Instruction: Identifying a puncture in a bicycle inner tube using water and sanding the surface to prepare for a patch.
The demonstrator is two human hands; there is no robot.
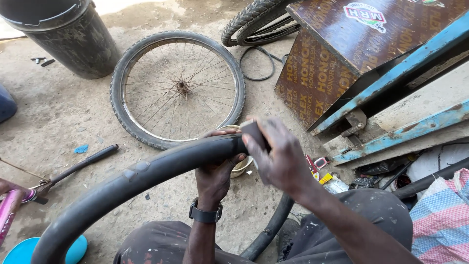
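**Two Hands on a Soft Black Tube**

The biggest thing was the concrete floor, dusty and grey. A big brown wooden box stood at the far right, and a dark bucket stood at the far left. A bicycle wheel with thin spokes lay flat on the floor between them.

A long black inner tube curved across the person's lap, up off the floor. It looked soft, bendy and light, so it would flop if held at only one spot. The rubber looked smooth, so it could slip. A good place to take hold seemed to be right beside the spot being worked on, with fingers wrapped all the way around.

The left hand did just that. Its grip was closed around the tube from below, and a black watch sat on that wrist. The right hand pressed a small dark block on top of the tube, its grip shut tight on the block. A little pale bowl sat on the floor just behind the hands.
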